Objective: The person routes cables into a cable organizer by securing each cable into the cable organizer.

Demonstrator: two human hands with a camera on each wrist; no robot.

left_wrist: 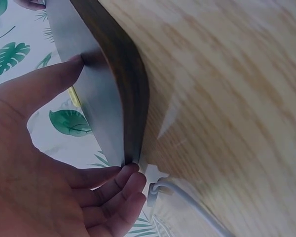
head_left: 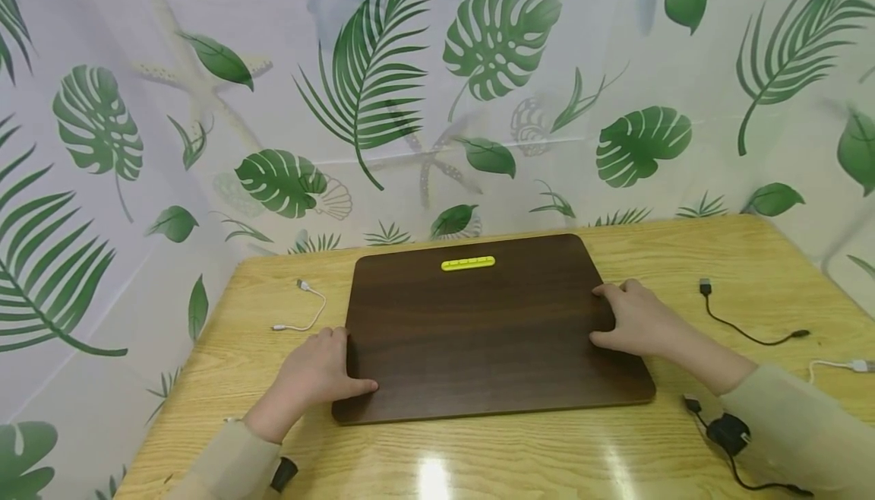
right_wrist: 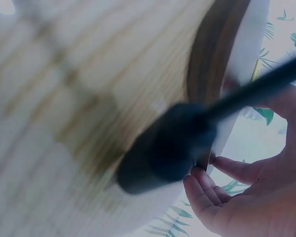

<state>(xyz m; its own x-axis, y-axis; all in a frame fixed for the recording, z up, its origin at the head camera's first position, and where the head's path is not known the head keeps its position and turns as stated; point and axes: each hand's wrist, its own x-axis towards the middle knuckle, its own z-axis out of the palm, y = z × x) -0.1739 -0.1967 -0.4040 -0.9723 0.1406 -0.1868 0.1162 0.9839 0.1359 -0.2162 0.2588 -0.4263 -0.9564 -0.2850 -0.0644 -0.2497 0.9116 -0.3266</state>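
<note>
A dark brown wooden board (head_left: 472, 333) with rounded corners lies on the table in the head view. A yellow slotted strip (head_left: 468, 264) sits near its far edge. My left hand (head_left: 314, 371) grips the board's left edge, thumb on the top face. In the left wrist view the fingers of that hand (left_wrist: 44, 168) curl at the side of the board (left_wrist: 130, 84). On the opposite edge, my right hand (head_left: 636, 321) holds the board with its thumb on top. The right wrist view shows that hand (right_wrist: 256, 182) with fingertips at the board's rim (right_wrist: 212, 54).
On the wooden table (head_left: 519, 454), a short white cable (head_left: 317, 310) lies left of the board. To the right are a black cable (head_left: 738, 329), a white cable (head_left: 837, 365) and a black cable with a round body (head_left: 728, 434). A leaf-printed cloth (head_left: 424, 105) hangs behind.
</note>
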